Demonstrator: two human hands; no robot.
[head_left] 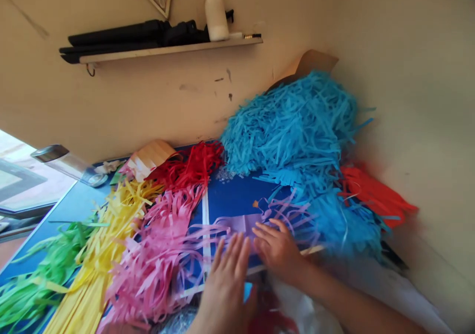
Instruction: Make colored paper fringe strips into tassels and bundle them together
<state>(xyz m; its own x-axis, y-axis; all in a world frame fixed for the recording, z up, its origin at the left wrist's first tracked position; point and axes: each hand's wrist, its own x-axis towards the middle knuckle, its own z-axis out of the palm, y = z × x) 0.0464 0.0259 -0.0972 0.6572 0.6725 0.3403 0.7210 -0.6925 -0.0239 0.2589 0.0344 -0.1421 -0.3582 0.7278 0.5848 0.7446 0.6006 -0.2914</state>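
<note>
A strip of purple fringed paper [239, 223] lies spread across the blue table, its cut strands fanning out to the left and right. At its near edge is my left hand [228, 279], fingers stretched forward. My right hand [277, 247] rests on the right part of the purple paper with its fingers extended. Left of my hands is a heap of pink fringed paper [156, 245]. To the right, close by my right hand, spreads blue fringed paper [334, 220].
A tall blue paper-strip pile [293, 121] fills the back corner. Red fringe [193, 163], yellow fringe [100, 245] and green fringe [55, 260] lie leftward; orange-red fringe [374, 190] is at right. A clear jar [74, 166] leans at the table's left edge. A wall shelf [166, 51] holds a white bottle [216, 15].
</note>
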